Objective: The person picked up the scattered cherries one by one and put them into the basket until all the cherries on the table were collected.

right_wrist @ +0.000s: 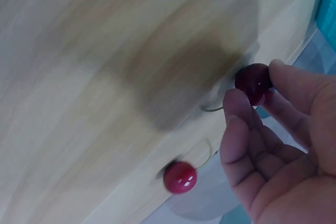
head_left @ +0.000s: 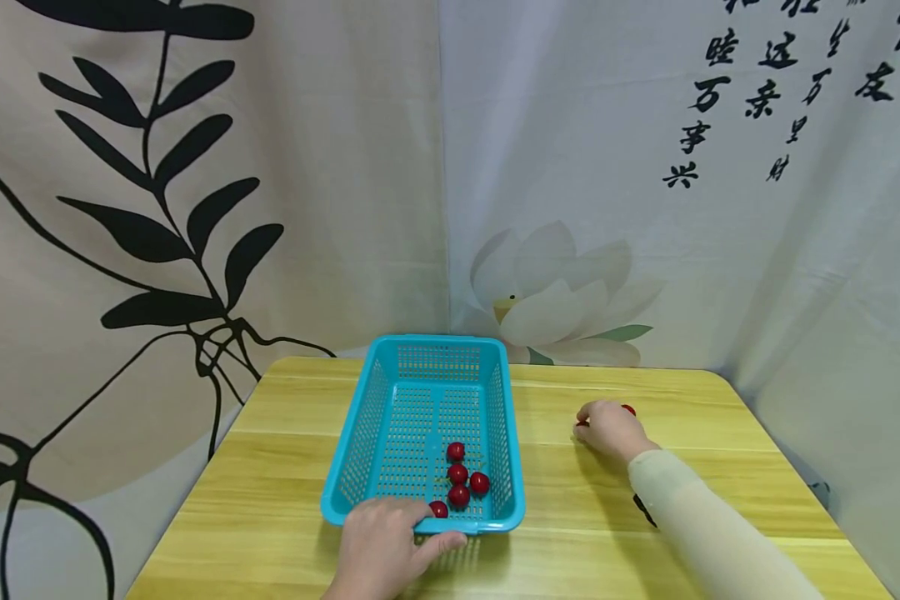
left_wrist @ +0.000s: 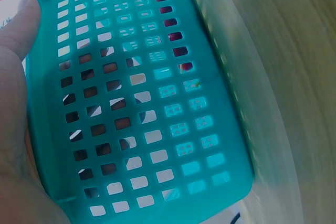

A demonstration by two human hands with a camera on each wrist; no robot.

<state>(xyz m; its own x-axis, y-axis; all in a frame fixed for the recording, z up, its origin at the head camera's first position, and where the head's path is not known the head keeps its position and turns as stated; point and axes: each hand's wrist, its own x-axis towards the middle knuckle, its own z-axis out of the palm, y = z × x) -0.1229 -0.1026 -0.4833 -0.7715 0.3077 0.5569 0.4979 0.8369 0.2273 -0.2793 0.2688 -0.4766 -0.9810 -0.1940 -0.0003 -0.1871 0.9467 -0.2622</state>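
A blue plastic basket (head_left: 330, 500) sits on the table, with several red cherries (head_left: 458, 497) gathered toward its near right corner. My left hand (head_left: 386, 537) grips the near rim, thumb outside and fingers over the edge; the left wrist view shows the perforated wall (left_wrist: 173, 182) close up. To the right of the basket, my right hand (head_left: 611, 429) pinches a dark red cherry (right_wrist: 253, 82) between thumb and fingertips, low over the wood. Another cherry (right_wrist: 180, 177) with a green stem lies on the table beside that hand, partly hidden behind it in the head view.
The yellow wooden table (head_left: 270, 467) ends at a fabric backdrop (head_left: 360, 167) printed with black leaves, a pale lotus and dark characters. A dark band (head_left: 644, 511) shows under the right sleeve.
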